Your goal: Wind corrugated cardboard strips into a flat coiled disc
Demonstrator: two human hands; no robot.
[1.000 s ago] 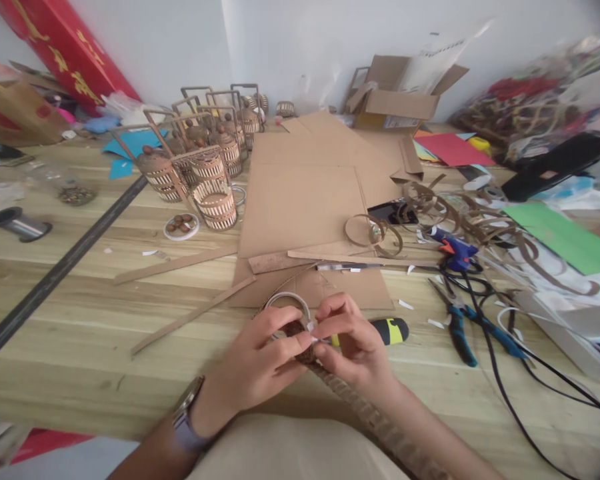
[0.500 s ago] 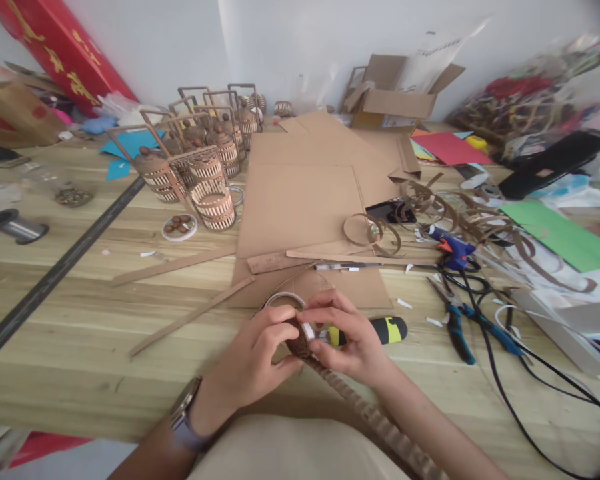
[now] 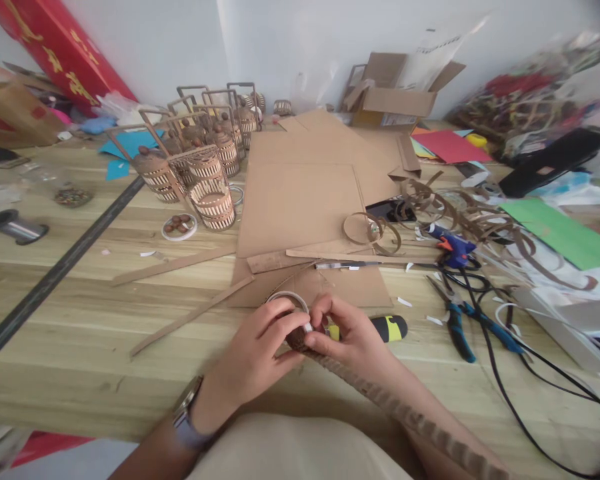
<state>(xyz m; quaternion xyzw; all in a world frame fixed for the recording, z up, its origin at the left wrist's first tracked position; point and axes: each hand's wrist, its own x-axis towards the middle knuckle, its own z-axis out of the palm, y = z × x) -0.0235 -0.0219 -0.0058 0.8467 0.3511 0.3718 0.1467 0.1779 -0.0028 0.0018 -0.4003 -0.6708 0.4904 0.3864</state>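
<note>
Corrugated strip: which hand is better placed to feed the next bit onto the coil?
Probably right. The right hand pinches the corrugated strip where it meets the coil, and the loose tail trails along that forearm. The left hand is wrapped round the coil, bracing it.

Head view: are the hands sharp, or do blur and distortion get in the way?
Head view, centre: the left hand and right hand on the corrugated strip are fairly sharp. Head view, edges: the bag of scraps at far right smears, and the table bows from the wide lens. Light is soft, with no glare.
</note>
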